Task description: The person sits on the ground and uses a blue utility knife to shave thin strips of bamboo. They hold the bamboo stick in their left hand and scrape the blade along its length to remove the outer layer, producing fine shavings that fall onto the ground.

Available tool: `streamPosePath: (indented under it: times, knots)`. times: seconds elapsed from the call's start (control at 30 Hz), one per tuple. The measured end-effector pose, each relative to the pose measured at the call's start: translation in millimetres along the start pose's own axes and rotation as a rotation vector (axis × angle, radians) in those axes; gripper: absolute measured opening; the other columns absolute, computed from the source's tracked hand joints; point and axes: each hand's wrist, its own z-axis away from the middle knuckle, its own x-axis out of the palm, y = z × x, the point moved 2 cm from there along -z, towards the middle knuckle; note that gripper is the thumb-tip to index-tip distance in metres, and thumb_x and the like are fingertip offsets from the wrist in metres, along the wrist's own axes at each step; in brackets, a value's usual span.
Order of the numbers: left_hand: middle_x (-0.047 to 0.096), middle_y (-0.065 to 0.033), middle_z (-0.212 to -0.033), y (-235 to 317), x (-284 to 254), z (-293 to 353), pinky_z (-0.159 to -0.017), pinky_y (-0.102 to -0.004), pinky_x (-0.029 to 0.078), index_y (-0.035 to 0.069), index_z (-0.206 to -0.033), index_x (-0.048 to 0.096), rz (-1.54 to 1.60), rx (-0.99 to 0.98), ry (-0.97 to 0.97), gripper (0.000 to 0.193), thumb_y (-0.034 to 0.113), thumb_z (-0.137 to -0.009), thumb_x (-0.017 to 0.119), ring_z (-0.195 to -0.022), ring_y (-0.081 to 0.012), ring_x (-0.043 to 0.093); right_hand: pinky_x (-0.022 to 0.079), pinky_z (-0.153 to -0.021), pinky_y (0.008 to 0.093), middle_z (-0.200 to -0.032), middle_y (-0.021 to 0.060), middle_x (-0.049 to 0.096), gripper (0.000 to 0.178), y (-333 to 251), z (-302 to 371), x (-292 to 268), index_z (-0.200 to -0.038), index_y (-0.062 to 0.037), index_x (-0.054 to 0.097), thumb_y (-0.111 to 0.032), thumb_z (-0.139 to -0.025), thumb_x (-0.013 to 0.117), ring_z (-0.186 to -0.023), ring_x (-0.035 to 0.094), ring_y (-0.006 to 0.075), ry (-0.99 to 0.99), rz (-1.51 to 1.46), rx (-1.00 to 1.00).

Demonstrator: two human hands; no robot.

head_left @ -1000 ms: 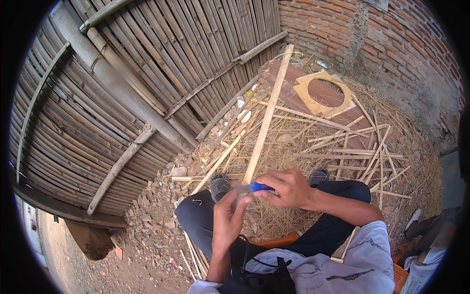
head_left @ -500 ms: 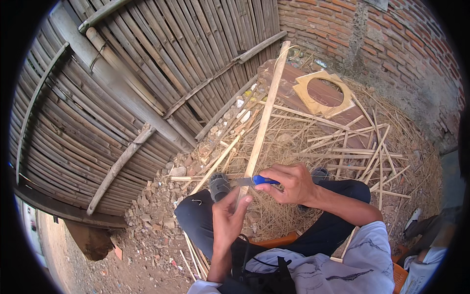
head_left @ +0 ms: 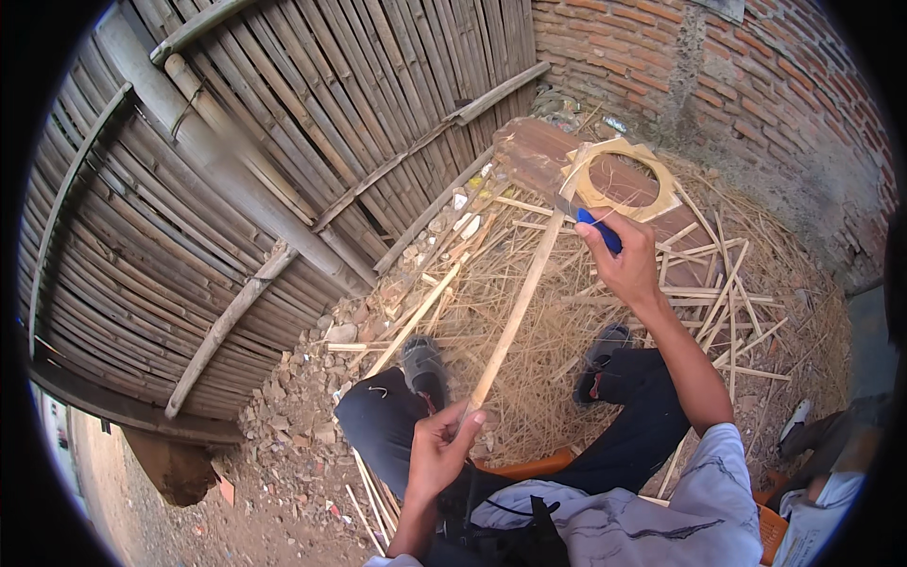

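Pinched near its lower end by my left hand [head_left: 440, 454], a long pale bamboo strip [head_left: 519, 319] slants up and away from me. My right hand [head_left: 627, 265] is wrapped round the blue handle of a knife [head_left: 599, 231]. Its blade lies across the strip near the far end; the exact contact of edge and wood is too small to tell. A thin curl of shaving shows beside the knife. Beyond the far tip sits a yellowish board with a large round hole [head_left: 669, 202], resting on a brown plank [head_left: 529, 156].
Loose bamboo strips [head_left: 694, 293] and fibre shavings [head_left: 529, 378] cover the ground between my shoes. A bamboo wall [head_left: 378, 104] rises at the left, with rubble [head_left: 293, 397] below it. A brick wall [head_left: 624, 47] closes the back. Another person's leg [head_left: 827, 439] shows at the right.
My right hand has moved the knife away from me, from near my left hand up to the strip's far end. The strip's far end has dropped lower and my left hand slightly nearer me.
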Motion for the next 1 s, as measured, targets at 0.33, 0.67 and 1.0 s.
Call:
streamPosePath:
  times: [0.33, 0.67, 1.0]
  knots:
    - [0.049, 0.0105, -0.073, -2, -29, 4, -0.057, -0.0239, 0.03, 0.0, -0.123, 0.077, -0.156, -0.004, -0.004, 0.024, 0.019, -0.112, 0.067, -0.067, -0.0007, 0.037, 0.043, -0.065, 0.029, -0.076, -0.0011, 0.065, 0.039, 72, -37, -23, -0.114, 0.0028, 0.077, -0.035, -0.11, 0.069, -0.07, 0.054, 0.0082, 0.213, -0.066, 0.217]
    - [0.046, 0.0076, -0.074, -10, -29, -22, -0.059, -0.0259, 0.034, -0.002, -0.113, 0.073, -0.106, 0.062, 0.02, 0.039, 0.032, -0.118, 0.056, -0.067, -0.0036, 0.039, 0.05, -0.062, 0.0425, -0.073, 0.0171, 0.07, 0.041, 1, 10, 11, -0.113, -0.001, 0.073, -0.042, -0.109, 0.067, -0.064, 0.069, 0.0306, -0.23, 0.033, 0.19]
    - [0.067, 0.0056, -0.088, 21, 1, -33, -0.071, -0.0225, 0.045, -0.001, -0.135, 0.073, -0.11, 0.124, 0.018, 0.034, 0.022, -0.112, 0.068, -0.082, -0.0029, 0.052, 0.057, -0.054, 0.0369, -0.087, 0.0081, 0.077, 0.026, -76, 83, 51, -0.111, -0.0068, 0.076, -0.028, -0.097, 0.081, -0.063, 0.073, 0.0263, -0.429, -0.165, -0.323]
